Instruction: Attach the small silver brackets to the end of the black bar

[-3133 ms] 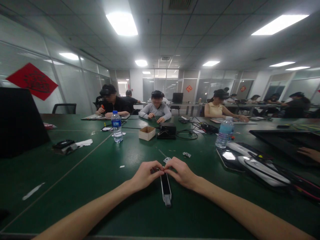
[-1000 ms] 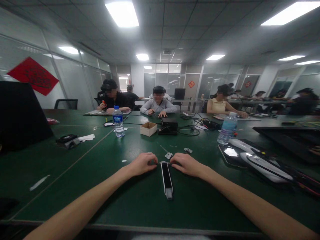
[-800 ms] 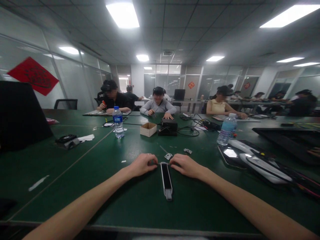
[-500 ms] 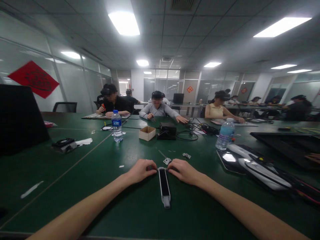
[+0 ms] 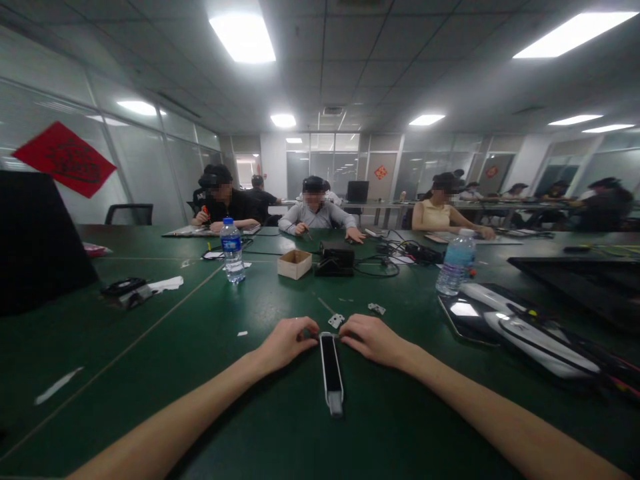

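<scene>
A slim device with a black face, pale rim and grey near end lies lengthwise on the green table. My left hand rests at the left of its far end, thumb and fingers curled closed. My right hand mirrors it on the right, its fingertips pinched. Something thin seems to run between the fingertips across the device's far end, too small to name. Just beyond the fingertips lies a small white piece with dark holes. A similar small piece lies farther right.
An open box and a black block-shaped device stand ahead. Water bottles stand left and right. A white-and-black device lies at right, a dark panel at left. Several people sit across the table.
The view has shifted slightly. My hands stay at the device's far end with little movement. The person opposite has drawn an outstretched hand back a little.
</scene>
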`<state>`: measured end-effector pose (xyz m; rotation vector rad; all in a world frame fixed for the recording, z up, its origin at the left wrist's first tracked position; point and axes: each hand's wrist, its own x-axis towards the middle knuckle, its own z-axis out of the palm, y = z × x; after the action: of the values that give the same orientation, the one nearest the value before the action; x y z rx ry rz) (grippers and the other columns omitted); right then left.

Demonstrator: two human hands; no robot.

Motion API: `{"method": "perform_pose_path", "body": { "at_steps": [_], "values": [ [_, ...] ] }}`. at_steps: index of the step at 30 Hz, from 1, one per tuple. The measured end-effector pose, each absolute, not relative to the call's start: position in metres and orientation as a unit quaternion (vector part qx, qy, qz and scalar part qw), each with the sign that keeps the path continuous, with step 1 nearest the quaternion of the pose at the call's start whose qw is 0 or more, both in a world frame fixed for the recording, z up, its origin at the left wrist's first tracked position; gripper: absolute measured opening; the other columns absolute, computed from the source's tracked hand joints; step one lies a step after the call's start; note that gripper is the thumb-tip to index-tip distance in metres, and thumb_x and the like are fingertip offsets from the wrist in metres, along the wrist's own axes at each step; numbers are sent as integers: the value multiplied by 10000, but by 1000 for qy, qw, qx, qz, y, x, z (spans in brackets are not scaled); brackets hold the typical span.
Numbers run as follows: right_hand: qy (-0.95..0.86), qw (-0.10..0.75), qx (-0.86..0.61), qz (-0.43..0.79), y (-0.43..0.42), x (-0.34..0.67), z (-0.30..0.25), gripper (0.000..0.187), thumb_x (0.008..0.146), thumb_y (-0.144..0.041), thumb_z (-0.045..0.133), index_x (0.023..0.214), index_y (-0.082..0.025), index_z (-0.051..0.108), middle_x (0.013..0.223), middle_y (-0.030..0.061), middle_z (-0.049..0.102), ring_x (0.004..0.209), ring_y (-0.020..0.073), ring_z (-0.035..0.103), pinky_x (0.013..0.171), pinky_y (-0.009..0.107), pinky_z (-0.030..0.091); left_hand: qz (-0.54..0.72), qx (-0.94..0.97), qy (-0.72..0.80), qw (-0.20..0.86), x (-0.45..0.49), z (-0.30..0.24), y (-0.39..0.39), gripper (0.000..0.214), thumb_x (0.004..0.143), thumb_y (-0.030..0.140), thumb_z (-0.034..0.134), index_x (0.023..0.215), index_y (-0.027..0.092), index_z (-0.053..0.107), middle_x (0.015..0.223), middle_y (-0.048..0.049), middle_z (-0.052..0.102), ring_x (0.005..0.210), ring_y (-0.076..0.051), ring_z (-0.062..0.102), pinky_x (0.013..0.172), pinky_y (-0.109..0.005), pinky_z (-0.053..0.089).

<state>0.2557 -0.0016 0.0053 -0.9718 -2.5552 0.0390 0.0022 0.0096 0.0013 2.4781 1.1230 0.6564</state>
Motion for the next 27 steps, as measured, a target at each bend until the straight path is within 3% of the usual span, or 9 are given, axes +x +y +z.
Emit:
{"method": "perform_pose_path", "body": {
  "at_steps": [7,13,20,27],
  "values": [
    [-902,309,-302,-17,-2,256,6,138,962,-199,497,1033,-168,611,953,85,658,880,189,615,785,328,521,283,878,376,92,-4,5,9,174,850,205,666,1020,191,628,948,-6,656,694,-120,591,675,-234,469],
    [-908,353,-225,-18,-19,238,6,162,981,-188,438,1032,-162,589,907,86,648,825,184,590,740,316,507,292,898,313,104,8,5,-9,106,891,199,619,996,197,635,893,5,662,716,-118,593,688,-215,471],
    [-870,386,-285,110,-32,225,2,110,943,-226,514,989,-192,608,923,60,666,856,179,622,792,320,517,297,894,307,131,11,-2,-12,119,862,184,642,981,193,638,841,5,644,697,-121,578,666,-211,473],
    [-820,406,-349,202,-37,218,5,92,906,-237,574,964,-182,621,887,34,681,789,156,639,729,283,527,305,895,295,138,8,-1,-13,134,895,226,604,1020,200,645,867,-11,633,698,-116,564,677,-210,479]
  ]
}}
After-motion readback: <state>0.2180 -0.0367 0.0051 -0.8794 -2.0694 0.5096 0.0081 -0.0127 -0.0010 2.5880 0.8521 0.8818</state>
